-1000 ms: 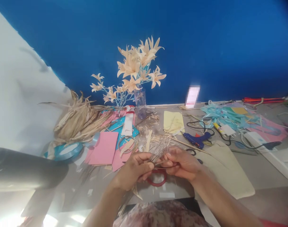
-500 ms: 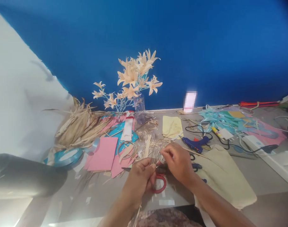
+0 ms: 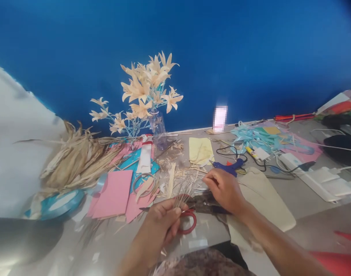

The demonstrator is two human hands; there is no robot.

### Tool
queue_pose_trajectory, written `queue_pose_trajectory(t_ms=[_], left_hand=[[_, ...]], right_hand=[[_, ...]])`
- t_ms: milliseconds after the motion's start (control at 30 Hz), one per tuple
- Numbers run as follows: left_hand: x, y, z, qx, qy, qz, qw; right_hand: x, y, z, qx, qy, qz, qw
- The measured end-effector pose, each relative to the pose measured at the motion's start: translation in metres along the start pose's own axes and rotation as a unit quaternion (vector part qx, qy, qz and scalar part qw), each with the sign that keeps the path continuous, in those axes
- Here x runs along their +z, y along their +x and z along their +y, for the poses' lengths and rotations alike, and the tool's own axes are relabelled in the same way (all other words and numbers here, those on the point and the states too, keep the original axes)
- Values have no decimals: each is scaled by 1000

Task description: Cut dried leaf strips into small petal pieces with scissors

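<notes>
A bundle of thin wire-like strands [image 3: 184, 188] fans upward from my left hand [image 3: 162, 220], whose thumb and fingers are closed around it. To the right, my right hand [image 3: 225, 191] is pinched, its fingertips a short way from the strands; what they hold, if anything, is too fine to make out. Scissors with red handles [image 3: 194, 227] lie beneath and beside my left hand. A dark tool [image 3: 202, 204] rests on the table between the hands, partly hidden by the right one.
A blue glue gun [image 3: 230, 167] lies beyond my right hand, near a beige cloth [image 3: 264, 203]. Pink sheets [image 3: 116, 193], ribbon rolls [image 3: 63, 205] and dried husks [image 3: 74, 161] sit left. Pale flowers stand in a glass vase [image 3: 159, 132]. A power strip [image 3: 307, 178] is right.
My right hand has drawn away to the right from the strands, which stay in my left hand. The view has turned to the right.
</notes>
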State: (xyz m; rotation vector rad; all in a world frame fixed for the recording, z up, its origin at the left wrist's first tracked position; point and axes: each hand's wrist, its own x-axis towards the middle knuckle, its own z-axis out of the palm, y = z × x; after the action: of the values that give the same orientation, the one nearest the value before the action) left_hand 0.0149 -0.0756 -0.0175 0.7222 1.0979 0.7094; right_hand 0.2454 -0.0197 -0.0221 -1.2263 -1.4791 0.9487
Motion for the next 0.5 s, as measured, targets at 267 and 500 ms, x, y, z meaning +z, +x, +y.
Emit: queue_pose_trajectory(t_ms=[267,500], left_hand=[[-3,8,3,-3,66,-34,997],[14,9,-1,29,-25,9,999]], right_hand=[[-2,21,10,183,198,-228,935],[20,-1,-2,-105,-88,58,989]])
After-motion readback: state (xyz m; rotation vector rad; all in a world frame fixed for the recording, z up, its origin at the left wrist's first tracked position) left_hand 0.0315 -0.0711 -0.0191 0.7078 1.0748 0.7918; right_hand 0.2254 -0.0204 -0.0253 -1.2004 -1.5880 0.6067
